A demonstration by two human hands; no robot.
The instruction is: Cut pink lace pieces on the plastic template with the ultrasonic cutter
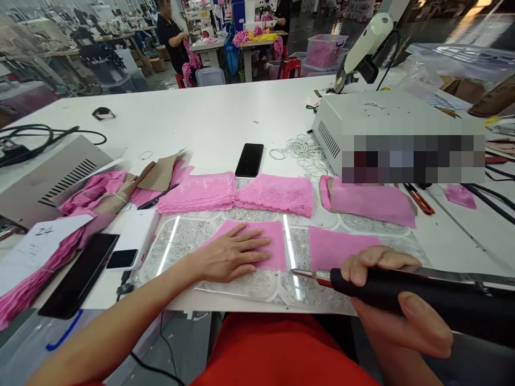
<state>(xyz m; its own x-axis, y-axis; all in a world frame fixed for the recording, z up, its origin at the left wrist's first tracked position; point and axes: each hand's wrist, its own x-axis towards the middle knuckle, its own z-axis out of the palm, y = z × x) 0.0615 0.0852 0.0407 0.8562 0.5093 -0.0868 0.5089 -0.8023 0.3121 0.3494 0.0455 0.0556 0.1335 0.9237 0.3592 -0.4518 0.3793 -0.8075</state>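
Black tool [442, 295] within right fingers [358, 272]

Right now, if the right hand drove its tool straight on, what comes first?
The tool in the right hand would probably meet the pink piece under the left hand first; its tip's height is unclear.

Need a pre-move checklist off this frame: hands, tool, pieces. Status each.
1. Left hand flat on the left pink piece: ok.
2. Right hand gripped around the black-handled tool: ok.
3. Tool tip apart from left hand: ok.
4. Tool tip off the left pink piece: cannot tell, it sits right by its corner.
5. Right pink piece fully visible: not ok, right hand covers part.
6. Tool powered: cannot tell.
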